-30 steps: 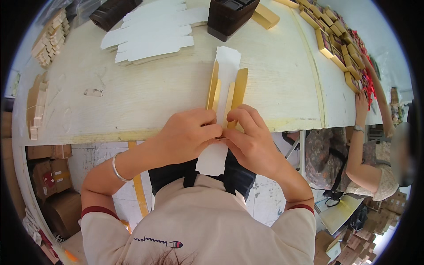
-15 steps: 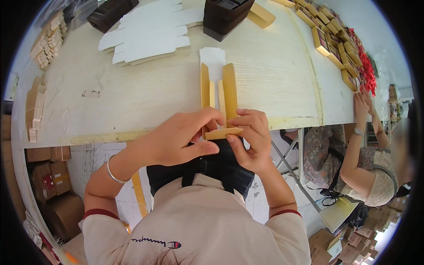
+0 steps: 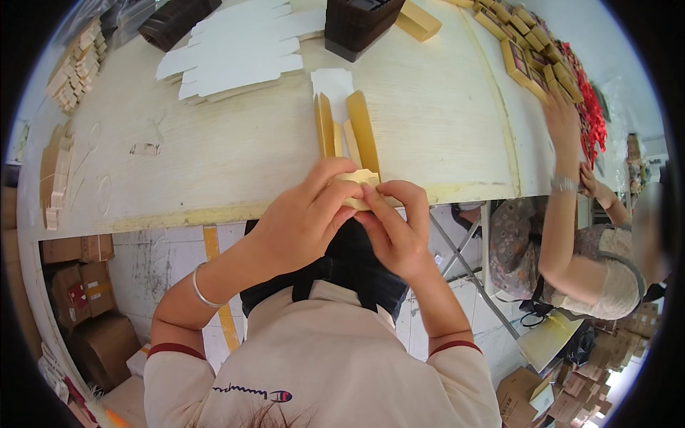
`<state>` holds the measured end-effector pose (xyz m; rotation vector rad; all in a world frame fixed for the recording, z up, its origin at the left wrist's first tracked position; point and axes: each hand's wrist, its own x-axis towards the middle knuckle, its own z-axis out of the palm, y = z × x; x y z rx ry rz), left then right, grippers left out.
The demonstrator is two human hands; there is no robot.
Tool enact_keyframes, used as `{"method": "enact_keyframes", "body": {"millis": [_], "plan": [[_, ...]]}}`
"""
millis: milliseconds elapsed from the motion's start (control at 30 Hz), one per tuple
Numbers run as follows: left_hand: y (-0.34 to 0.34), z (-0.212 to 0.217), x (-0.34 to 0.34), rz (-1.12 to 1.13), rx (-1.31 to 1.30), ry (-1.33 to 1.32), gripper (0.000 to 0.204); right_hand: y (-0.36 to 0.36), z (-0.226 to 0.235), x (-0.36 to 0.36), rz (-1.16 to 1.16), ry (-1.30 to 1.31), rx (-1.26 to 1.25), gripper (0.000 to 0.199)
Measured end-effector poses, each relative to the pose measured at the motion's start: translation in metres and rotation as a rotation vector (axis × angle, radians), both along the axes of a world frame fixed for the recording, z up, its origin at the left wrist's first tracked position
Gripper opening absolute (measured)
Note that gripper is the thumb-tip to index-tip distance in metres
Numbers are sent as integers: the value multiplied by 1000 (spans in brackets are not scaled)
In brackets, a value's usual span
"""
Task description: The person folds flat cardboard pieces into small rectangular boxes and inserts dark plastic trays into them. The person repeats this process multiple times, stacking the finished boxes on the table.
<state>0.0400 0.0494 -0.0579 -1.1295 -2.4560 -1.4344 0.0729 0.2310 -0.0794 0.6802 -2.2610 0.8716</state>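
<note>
A part-folded gold cardboard box (image 3: 362, 132) lies at the table's front edge, its long sides standing up and a white flap stretched out at the far end. My left hand (image 3: 307, 210) grips the near end from the left, fingers bent over the folded end panel. From the right, my right hand (image 3: 394, 221) pinches the same panel, thumb and index finger close to the left hand's fingertips. Both hands hide most of the near corners.
Flat white box blanks (image 3: 235, 53) are stacked beyond the box, beside dark brown plastic trays (image 3: 360, 25). Finished gold boxes (image 3: 524, 64) and red ribbons (image 3: 589, 107) crowd the far right, where a co-worker's hand (image 3: 562, 114) reaches in. Folded cardboard strips (image 3: 57, 175) lie left.
The near end panel has been folded further upward, and both hands have closed together on it. The box has shifted slightly left. The co-worker's arm has reached farther over the gold boxes.
</note>
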Motion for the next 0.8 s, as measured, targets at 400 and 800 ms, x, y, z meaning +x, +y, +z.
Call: {"method": "enact_keyframes", "body": {"millis": [400, 800], "plan": [[-2, 8, 5, 70, -268, -35, 9, 9, 34, -11, 216, -456, 270, 23], [-11, 37, -11, 26, -588, 399, 13, -7, 45, -8, 134, -283, 187, 28]]}}
